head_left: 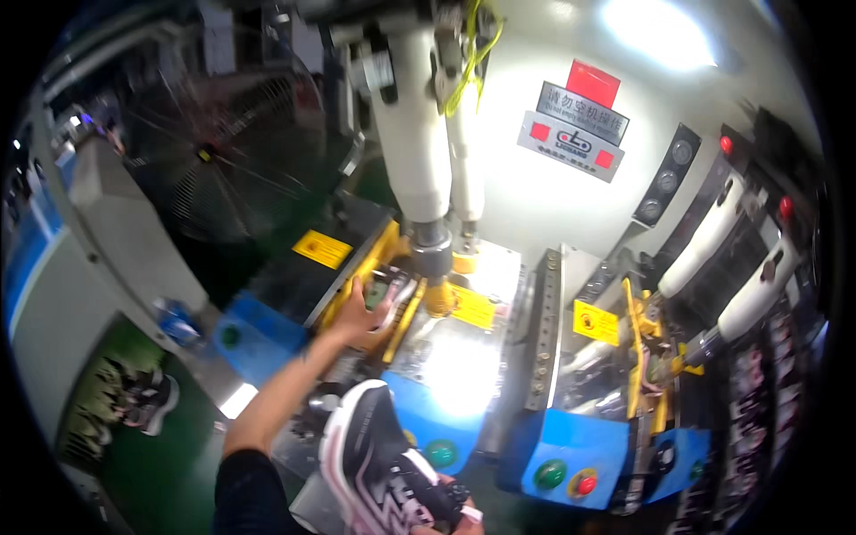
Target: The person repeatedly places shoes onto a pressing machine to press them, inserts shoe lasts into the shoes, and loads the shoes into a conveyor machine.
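My left hand (354,318) reaches into the left station of the press, with its fingers curled round a sneaker (399,292). That sneaker sits between yellow pads, below a white cylinder (415,134); only part of it shows. Close to me, my right hand (457,522) grips a second sneaker (370,446) at its laced, open end. This one is black with white markings, a pink band and a thick white sole. It is tilted, toe up, in front of the blue control panel. My right fingers are partly cut off by the lower edge.
A green button (440,453) lies behind the held sneaker. The right station has a green button (550,473), a red button (585,485) and slanted white cylinders (758,283). A large fan (209,152) stands at the back left. Several shoes (147,401) lie low at left; more fill racks (747,428) at right.
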`<state>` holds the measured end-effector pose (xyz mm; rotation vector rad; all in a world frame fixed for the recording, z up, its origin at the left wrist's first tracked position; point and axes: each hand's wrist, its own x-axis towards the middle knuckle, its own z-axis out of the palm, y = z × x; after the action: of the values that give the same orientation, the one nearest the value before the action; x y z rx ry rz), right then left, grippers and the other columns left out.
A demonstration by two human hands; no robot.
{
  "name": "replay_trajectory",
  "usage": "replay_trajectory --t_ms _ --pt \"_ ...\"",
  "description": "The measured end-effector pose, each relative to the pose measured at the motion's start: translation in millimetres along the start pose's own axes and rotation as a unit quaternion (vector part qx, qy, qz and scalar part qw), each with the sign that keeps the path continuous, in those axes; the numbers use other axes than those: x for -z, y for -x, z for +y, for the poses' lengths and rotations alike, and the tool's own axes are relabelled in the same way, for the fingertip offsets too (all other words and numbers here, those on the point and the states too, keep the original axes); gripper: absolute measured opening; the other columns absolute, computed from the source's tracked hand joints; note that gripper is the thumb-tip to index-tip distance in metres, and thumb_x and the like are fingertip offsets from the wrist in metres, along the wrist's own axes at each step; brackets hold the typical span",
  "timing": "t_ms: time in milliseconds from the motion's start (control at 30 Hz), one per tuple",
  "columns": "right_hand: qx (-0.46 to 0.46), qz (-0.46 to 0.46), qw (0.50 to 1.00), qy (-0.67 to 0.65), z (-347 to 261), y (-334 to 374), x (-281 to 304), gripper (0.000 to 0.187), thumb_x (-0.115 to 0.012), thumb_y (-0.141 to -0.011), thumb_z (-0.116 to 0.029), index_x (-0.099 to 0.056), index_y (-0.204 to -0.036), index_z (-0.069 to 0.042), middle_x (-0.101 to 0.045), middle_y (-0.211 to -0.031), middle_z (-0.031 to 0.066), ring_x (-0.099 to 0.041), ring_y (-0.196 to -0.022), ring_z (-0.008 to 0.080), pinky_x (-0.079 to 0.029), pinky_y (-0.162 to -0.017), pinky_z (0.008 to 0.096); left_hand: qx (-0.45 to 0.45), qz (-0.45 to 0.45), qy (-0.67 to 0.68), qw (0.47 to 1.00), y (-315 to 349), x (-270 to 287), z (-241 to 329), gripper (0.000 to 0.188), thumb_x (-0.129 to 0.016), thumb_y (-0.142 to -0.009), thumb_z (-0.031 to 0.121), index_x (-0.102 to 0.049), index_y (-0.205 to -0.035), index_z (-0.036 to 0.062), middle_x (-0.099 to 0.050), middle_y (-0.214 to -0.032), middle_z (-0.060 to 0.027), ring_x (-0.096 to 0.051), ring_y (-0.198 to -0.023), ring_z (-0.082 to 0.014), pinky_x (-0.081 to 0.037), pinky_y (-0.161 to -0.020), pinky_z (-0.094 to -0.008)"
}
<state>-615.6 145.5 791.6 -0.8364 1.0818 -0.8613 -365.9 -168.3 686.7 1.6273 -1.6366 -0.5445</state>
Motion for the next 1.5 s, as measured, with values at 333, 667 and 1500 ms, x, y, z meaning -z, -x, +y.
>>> replay_trajectory --t_ms 333,667,1500 --pt "0.097 0.139 0.970 0.172 -34 -60 -17 0.028 -0.057 -0.081 -0.008 -0.056 -0.107 0.002 -0.062 -0.104 0.0097 -0.060 -0.089 0.0208 -0.046 -0.082 0.0282 0.165 -0.193 0.408 0.877 -67 75 8 0.041 -0.066 -0.079 0.017 -0.053 -0.113 -0.0021 -0.061 -0.100 -0.0087 -0.059 -0.092 -0.0159 -0.047 -0.076 -0.0298" --pt "-0.037 0.139 0.982 0.119 -113 -368 -37 0.043 -0.059 -0.086 -0.027 -0.047 -0.120 -0.002 -0.048 -0.124 0.0200 -0.052 -0.110 0.0340 -0.054 -0.072 0.0450 0.241 0.271 0.253 0.897 273 184 -66 0.051 -0.059 -0.085 0.016 -0.040 -0.128 -0.0040 -0.049 -0.125 -0.0199 -0.053 -0.108 -0.0284 -0.049 -0.087 -0.0377" --pt "0.314 0.040 0.575 0.755 54 18 109 0.077 -0.072 -0.072 -0.032 -0.039 -0.128 0.007 -0.038 -0.133 0.0298 -0.039 -0.122 0.0463 -0.033 -0.100 0.0541 0.158 0.228 0.647 0.710 473 89 95 0.057 -0.052 -0.089 0.032 -0.037 -0.134 0.0013 -0.049 -0.130 -0.0130 -0.048 -0.118 -0.0290 -0.037 -0.102 -0.0442"
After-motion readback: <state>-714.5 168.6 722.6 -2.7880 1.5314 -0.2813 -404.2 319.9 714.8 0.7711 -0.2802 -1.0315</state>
